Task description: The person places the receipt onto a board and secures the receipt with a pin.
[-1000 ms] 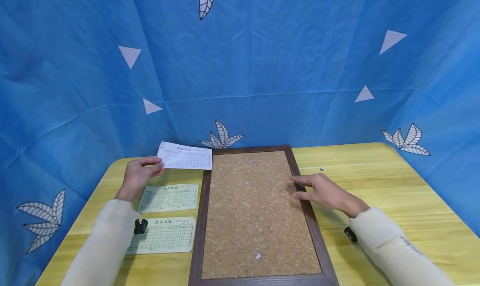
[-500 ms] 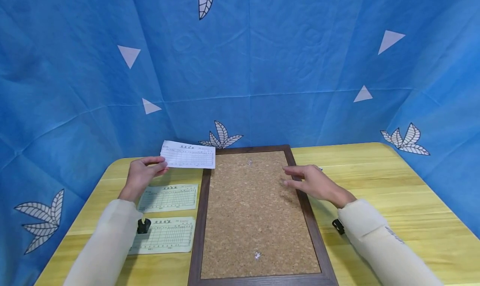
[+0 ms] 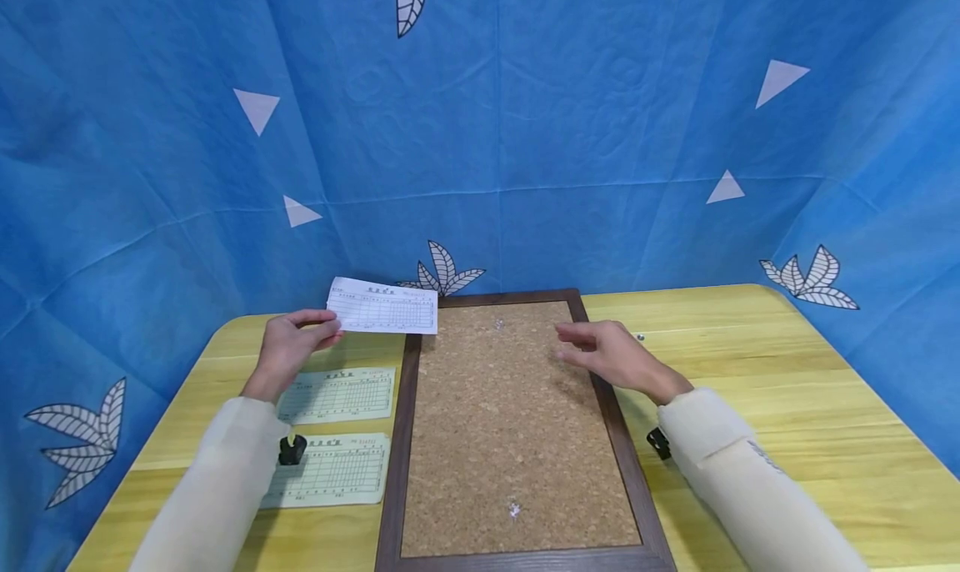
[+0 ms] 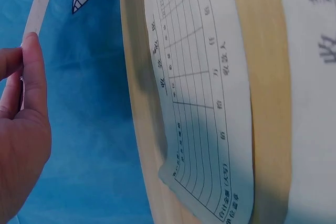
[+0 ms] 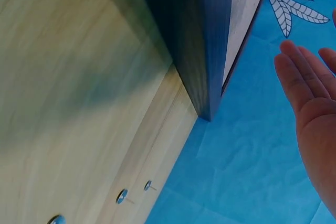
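My left hand (image 3: 288, 351) pinches a white receipt slip (image 3: 384, 306) by its left end. The slip's right end overhangs the top left corner of a cork board (image 3: 517, 430) with a dark wooden frame. In the left wrist view the slip appears nearly edge-on between thumb and fingers. My right hand (image 3: 618, 357) hovers over the board's right frame, holding nothing; its fingers look extended in the right wrist view. Left of the board lie two pale green receipt forms, an upper form (image 3: 345, 394) and a lower form (image 3: 337, 472).
Silver thumbtacks (image 5: 122, 196) lie on the wooden table (image 3: 772, 372) right of the board; one tack (image 3: 640, 337) shows beyond my right hand. Small shiny spots mark the cork near its top and bottom. A blue patterned cloth (image 3: 600, 138) hangs behind the table.
My left hand has shifted slightly right, bringing the slip further over the board's corner. My right hand has moved left and slightly up, over the board's edge.
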Demonstrator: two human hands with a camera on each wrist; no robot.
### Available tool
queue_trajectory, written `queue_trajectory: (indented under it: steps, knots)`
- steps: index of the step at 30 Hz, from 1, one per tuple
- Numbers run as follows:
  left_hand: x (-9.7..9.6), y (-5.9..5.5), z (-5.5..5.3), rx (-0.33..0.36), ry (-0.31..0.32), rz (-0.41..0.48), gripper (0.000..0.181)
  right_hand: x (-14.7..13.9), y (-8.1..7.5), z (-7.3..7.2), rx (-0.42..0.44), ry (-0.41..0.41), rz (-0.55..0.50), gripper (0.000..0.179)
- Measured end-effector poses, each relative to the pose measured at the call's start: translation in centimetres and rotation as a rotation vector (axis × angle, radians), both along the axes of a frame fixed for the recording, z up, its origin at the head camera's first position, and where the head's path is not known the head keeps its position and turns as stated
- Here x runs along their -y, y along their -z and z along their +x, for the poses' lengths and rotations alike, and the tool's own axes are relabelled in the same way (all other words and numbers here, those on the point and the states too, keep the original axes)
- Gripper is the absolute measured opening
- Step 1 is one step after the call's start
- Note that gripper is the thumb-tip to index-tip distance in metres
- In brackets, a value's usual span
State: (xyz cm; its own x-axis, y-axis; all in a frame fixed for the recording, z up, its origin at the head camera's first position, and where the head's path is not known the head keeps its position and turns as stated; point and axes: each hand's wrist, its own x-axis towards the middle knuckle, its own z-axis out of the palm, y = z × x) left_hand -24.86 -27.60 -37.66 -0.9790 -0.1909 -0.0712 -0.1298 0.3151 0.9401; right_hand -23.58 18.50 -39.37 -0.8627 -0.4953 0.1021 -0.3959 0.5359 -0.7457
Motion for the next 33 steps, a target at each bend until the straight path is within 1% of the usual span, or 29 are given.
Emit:
queue_trajectory:
  steps: [7,13,20,27,33]
  knots:
    - [-0.3,-0.1,0.0,-0.01,0.007,0.009,0.038,0.7,-0.2,-0.5,0.019,0.002,-0.017,0.052]
    - [-0.4,-0.3,0.0,-0.016,0.011,0.02,0.038,1.4,-0.3,-1.0,0.027,0.02,-0.028,0.051]
    - [-0.7,-0.3,0.0,-0.01,0.014,0.035,0.04,2.6,-0.7,-1.4,0.034,0.033,-0.042,0.049]
    - [-1.2,-0.5,0.0,-0.007,0.008,0.064,0.036,3.4,-1.0,-1.7,0.074,0.058,-0.053,0.049]
    - [-1.7,-0.4,0.0,-0.012,0.013,0.084,0.037,3.9,-0.5,-2.1,0.109,0.087,-0.081,0.049]
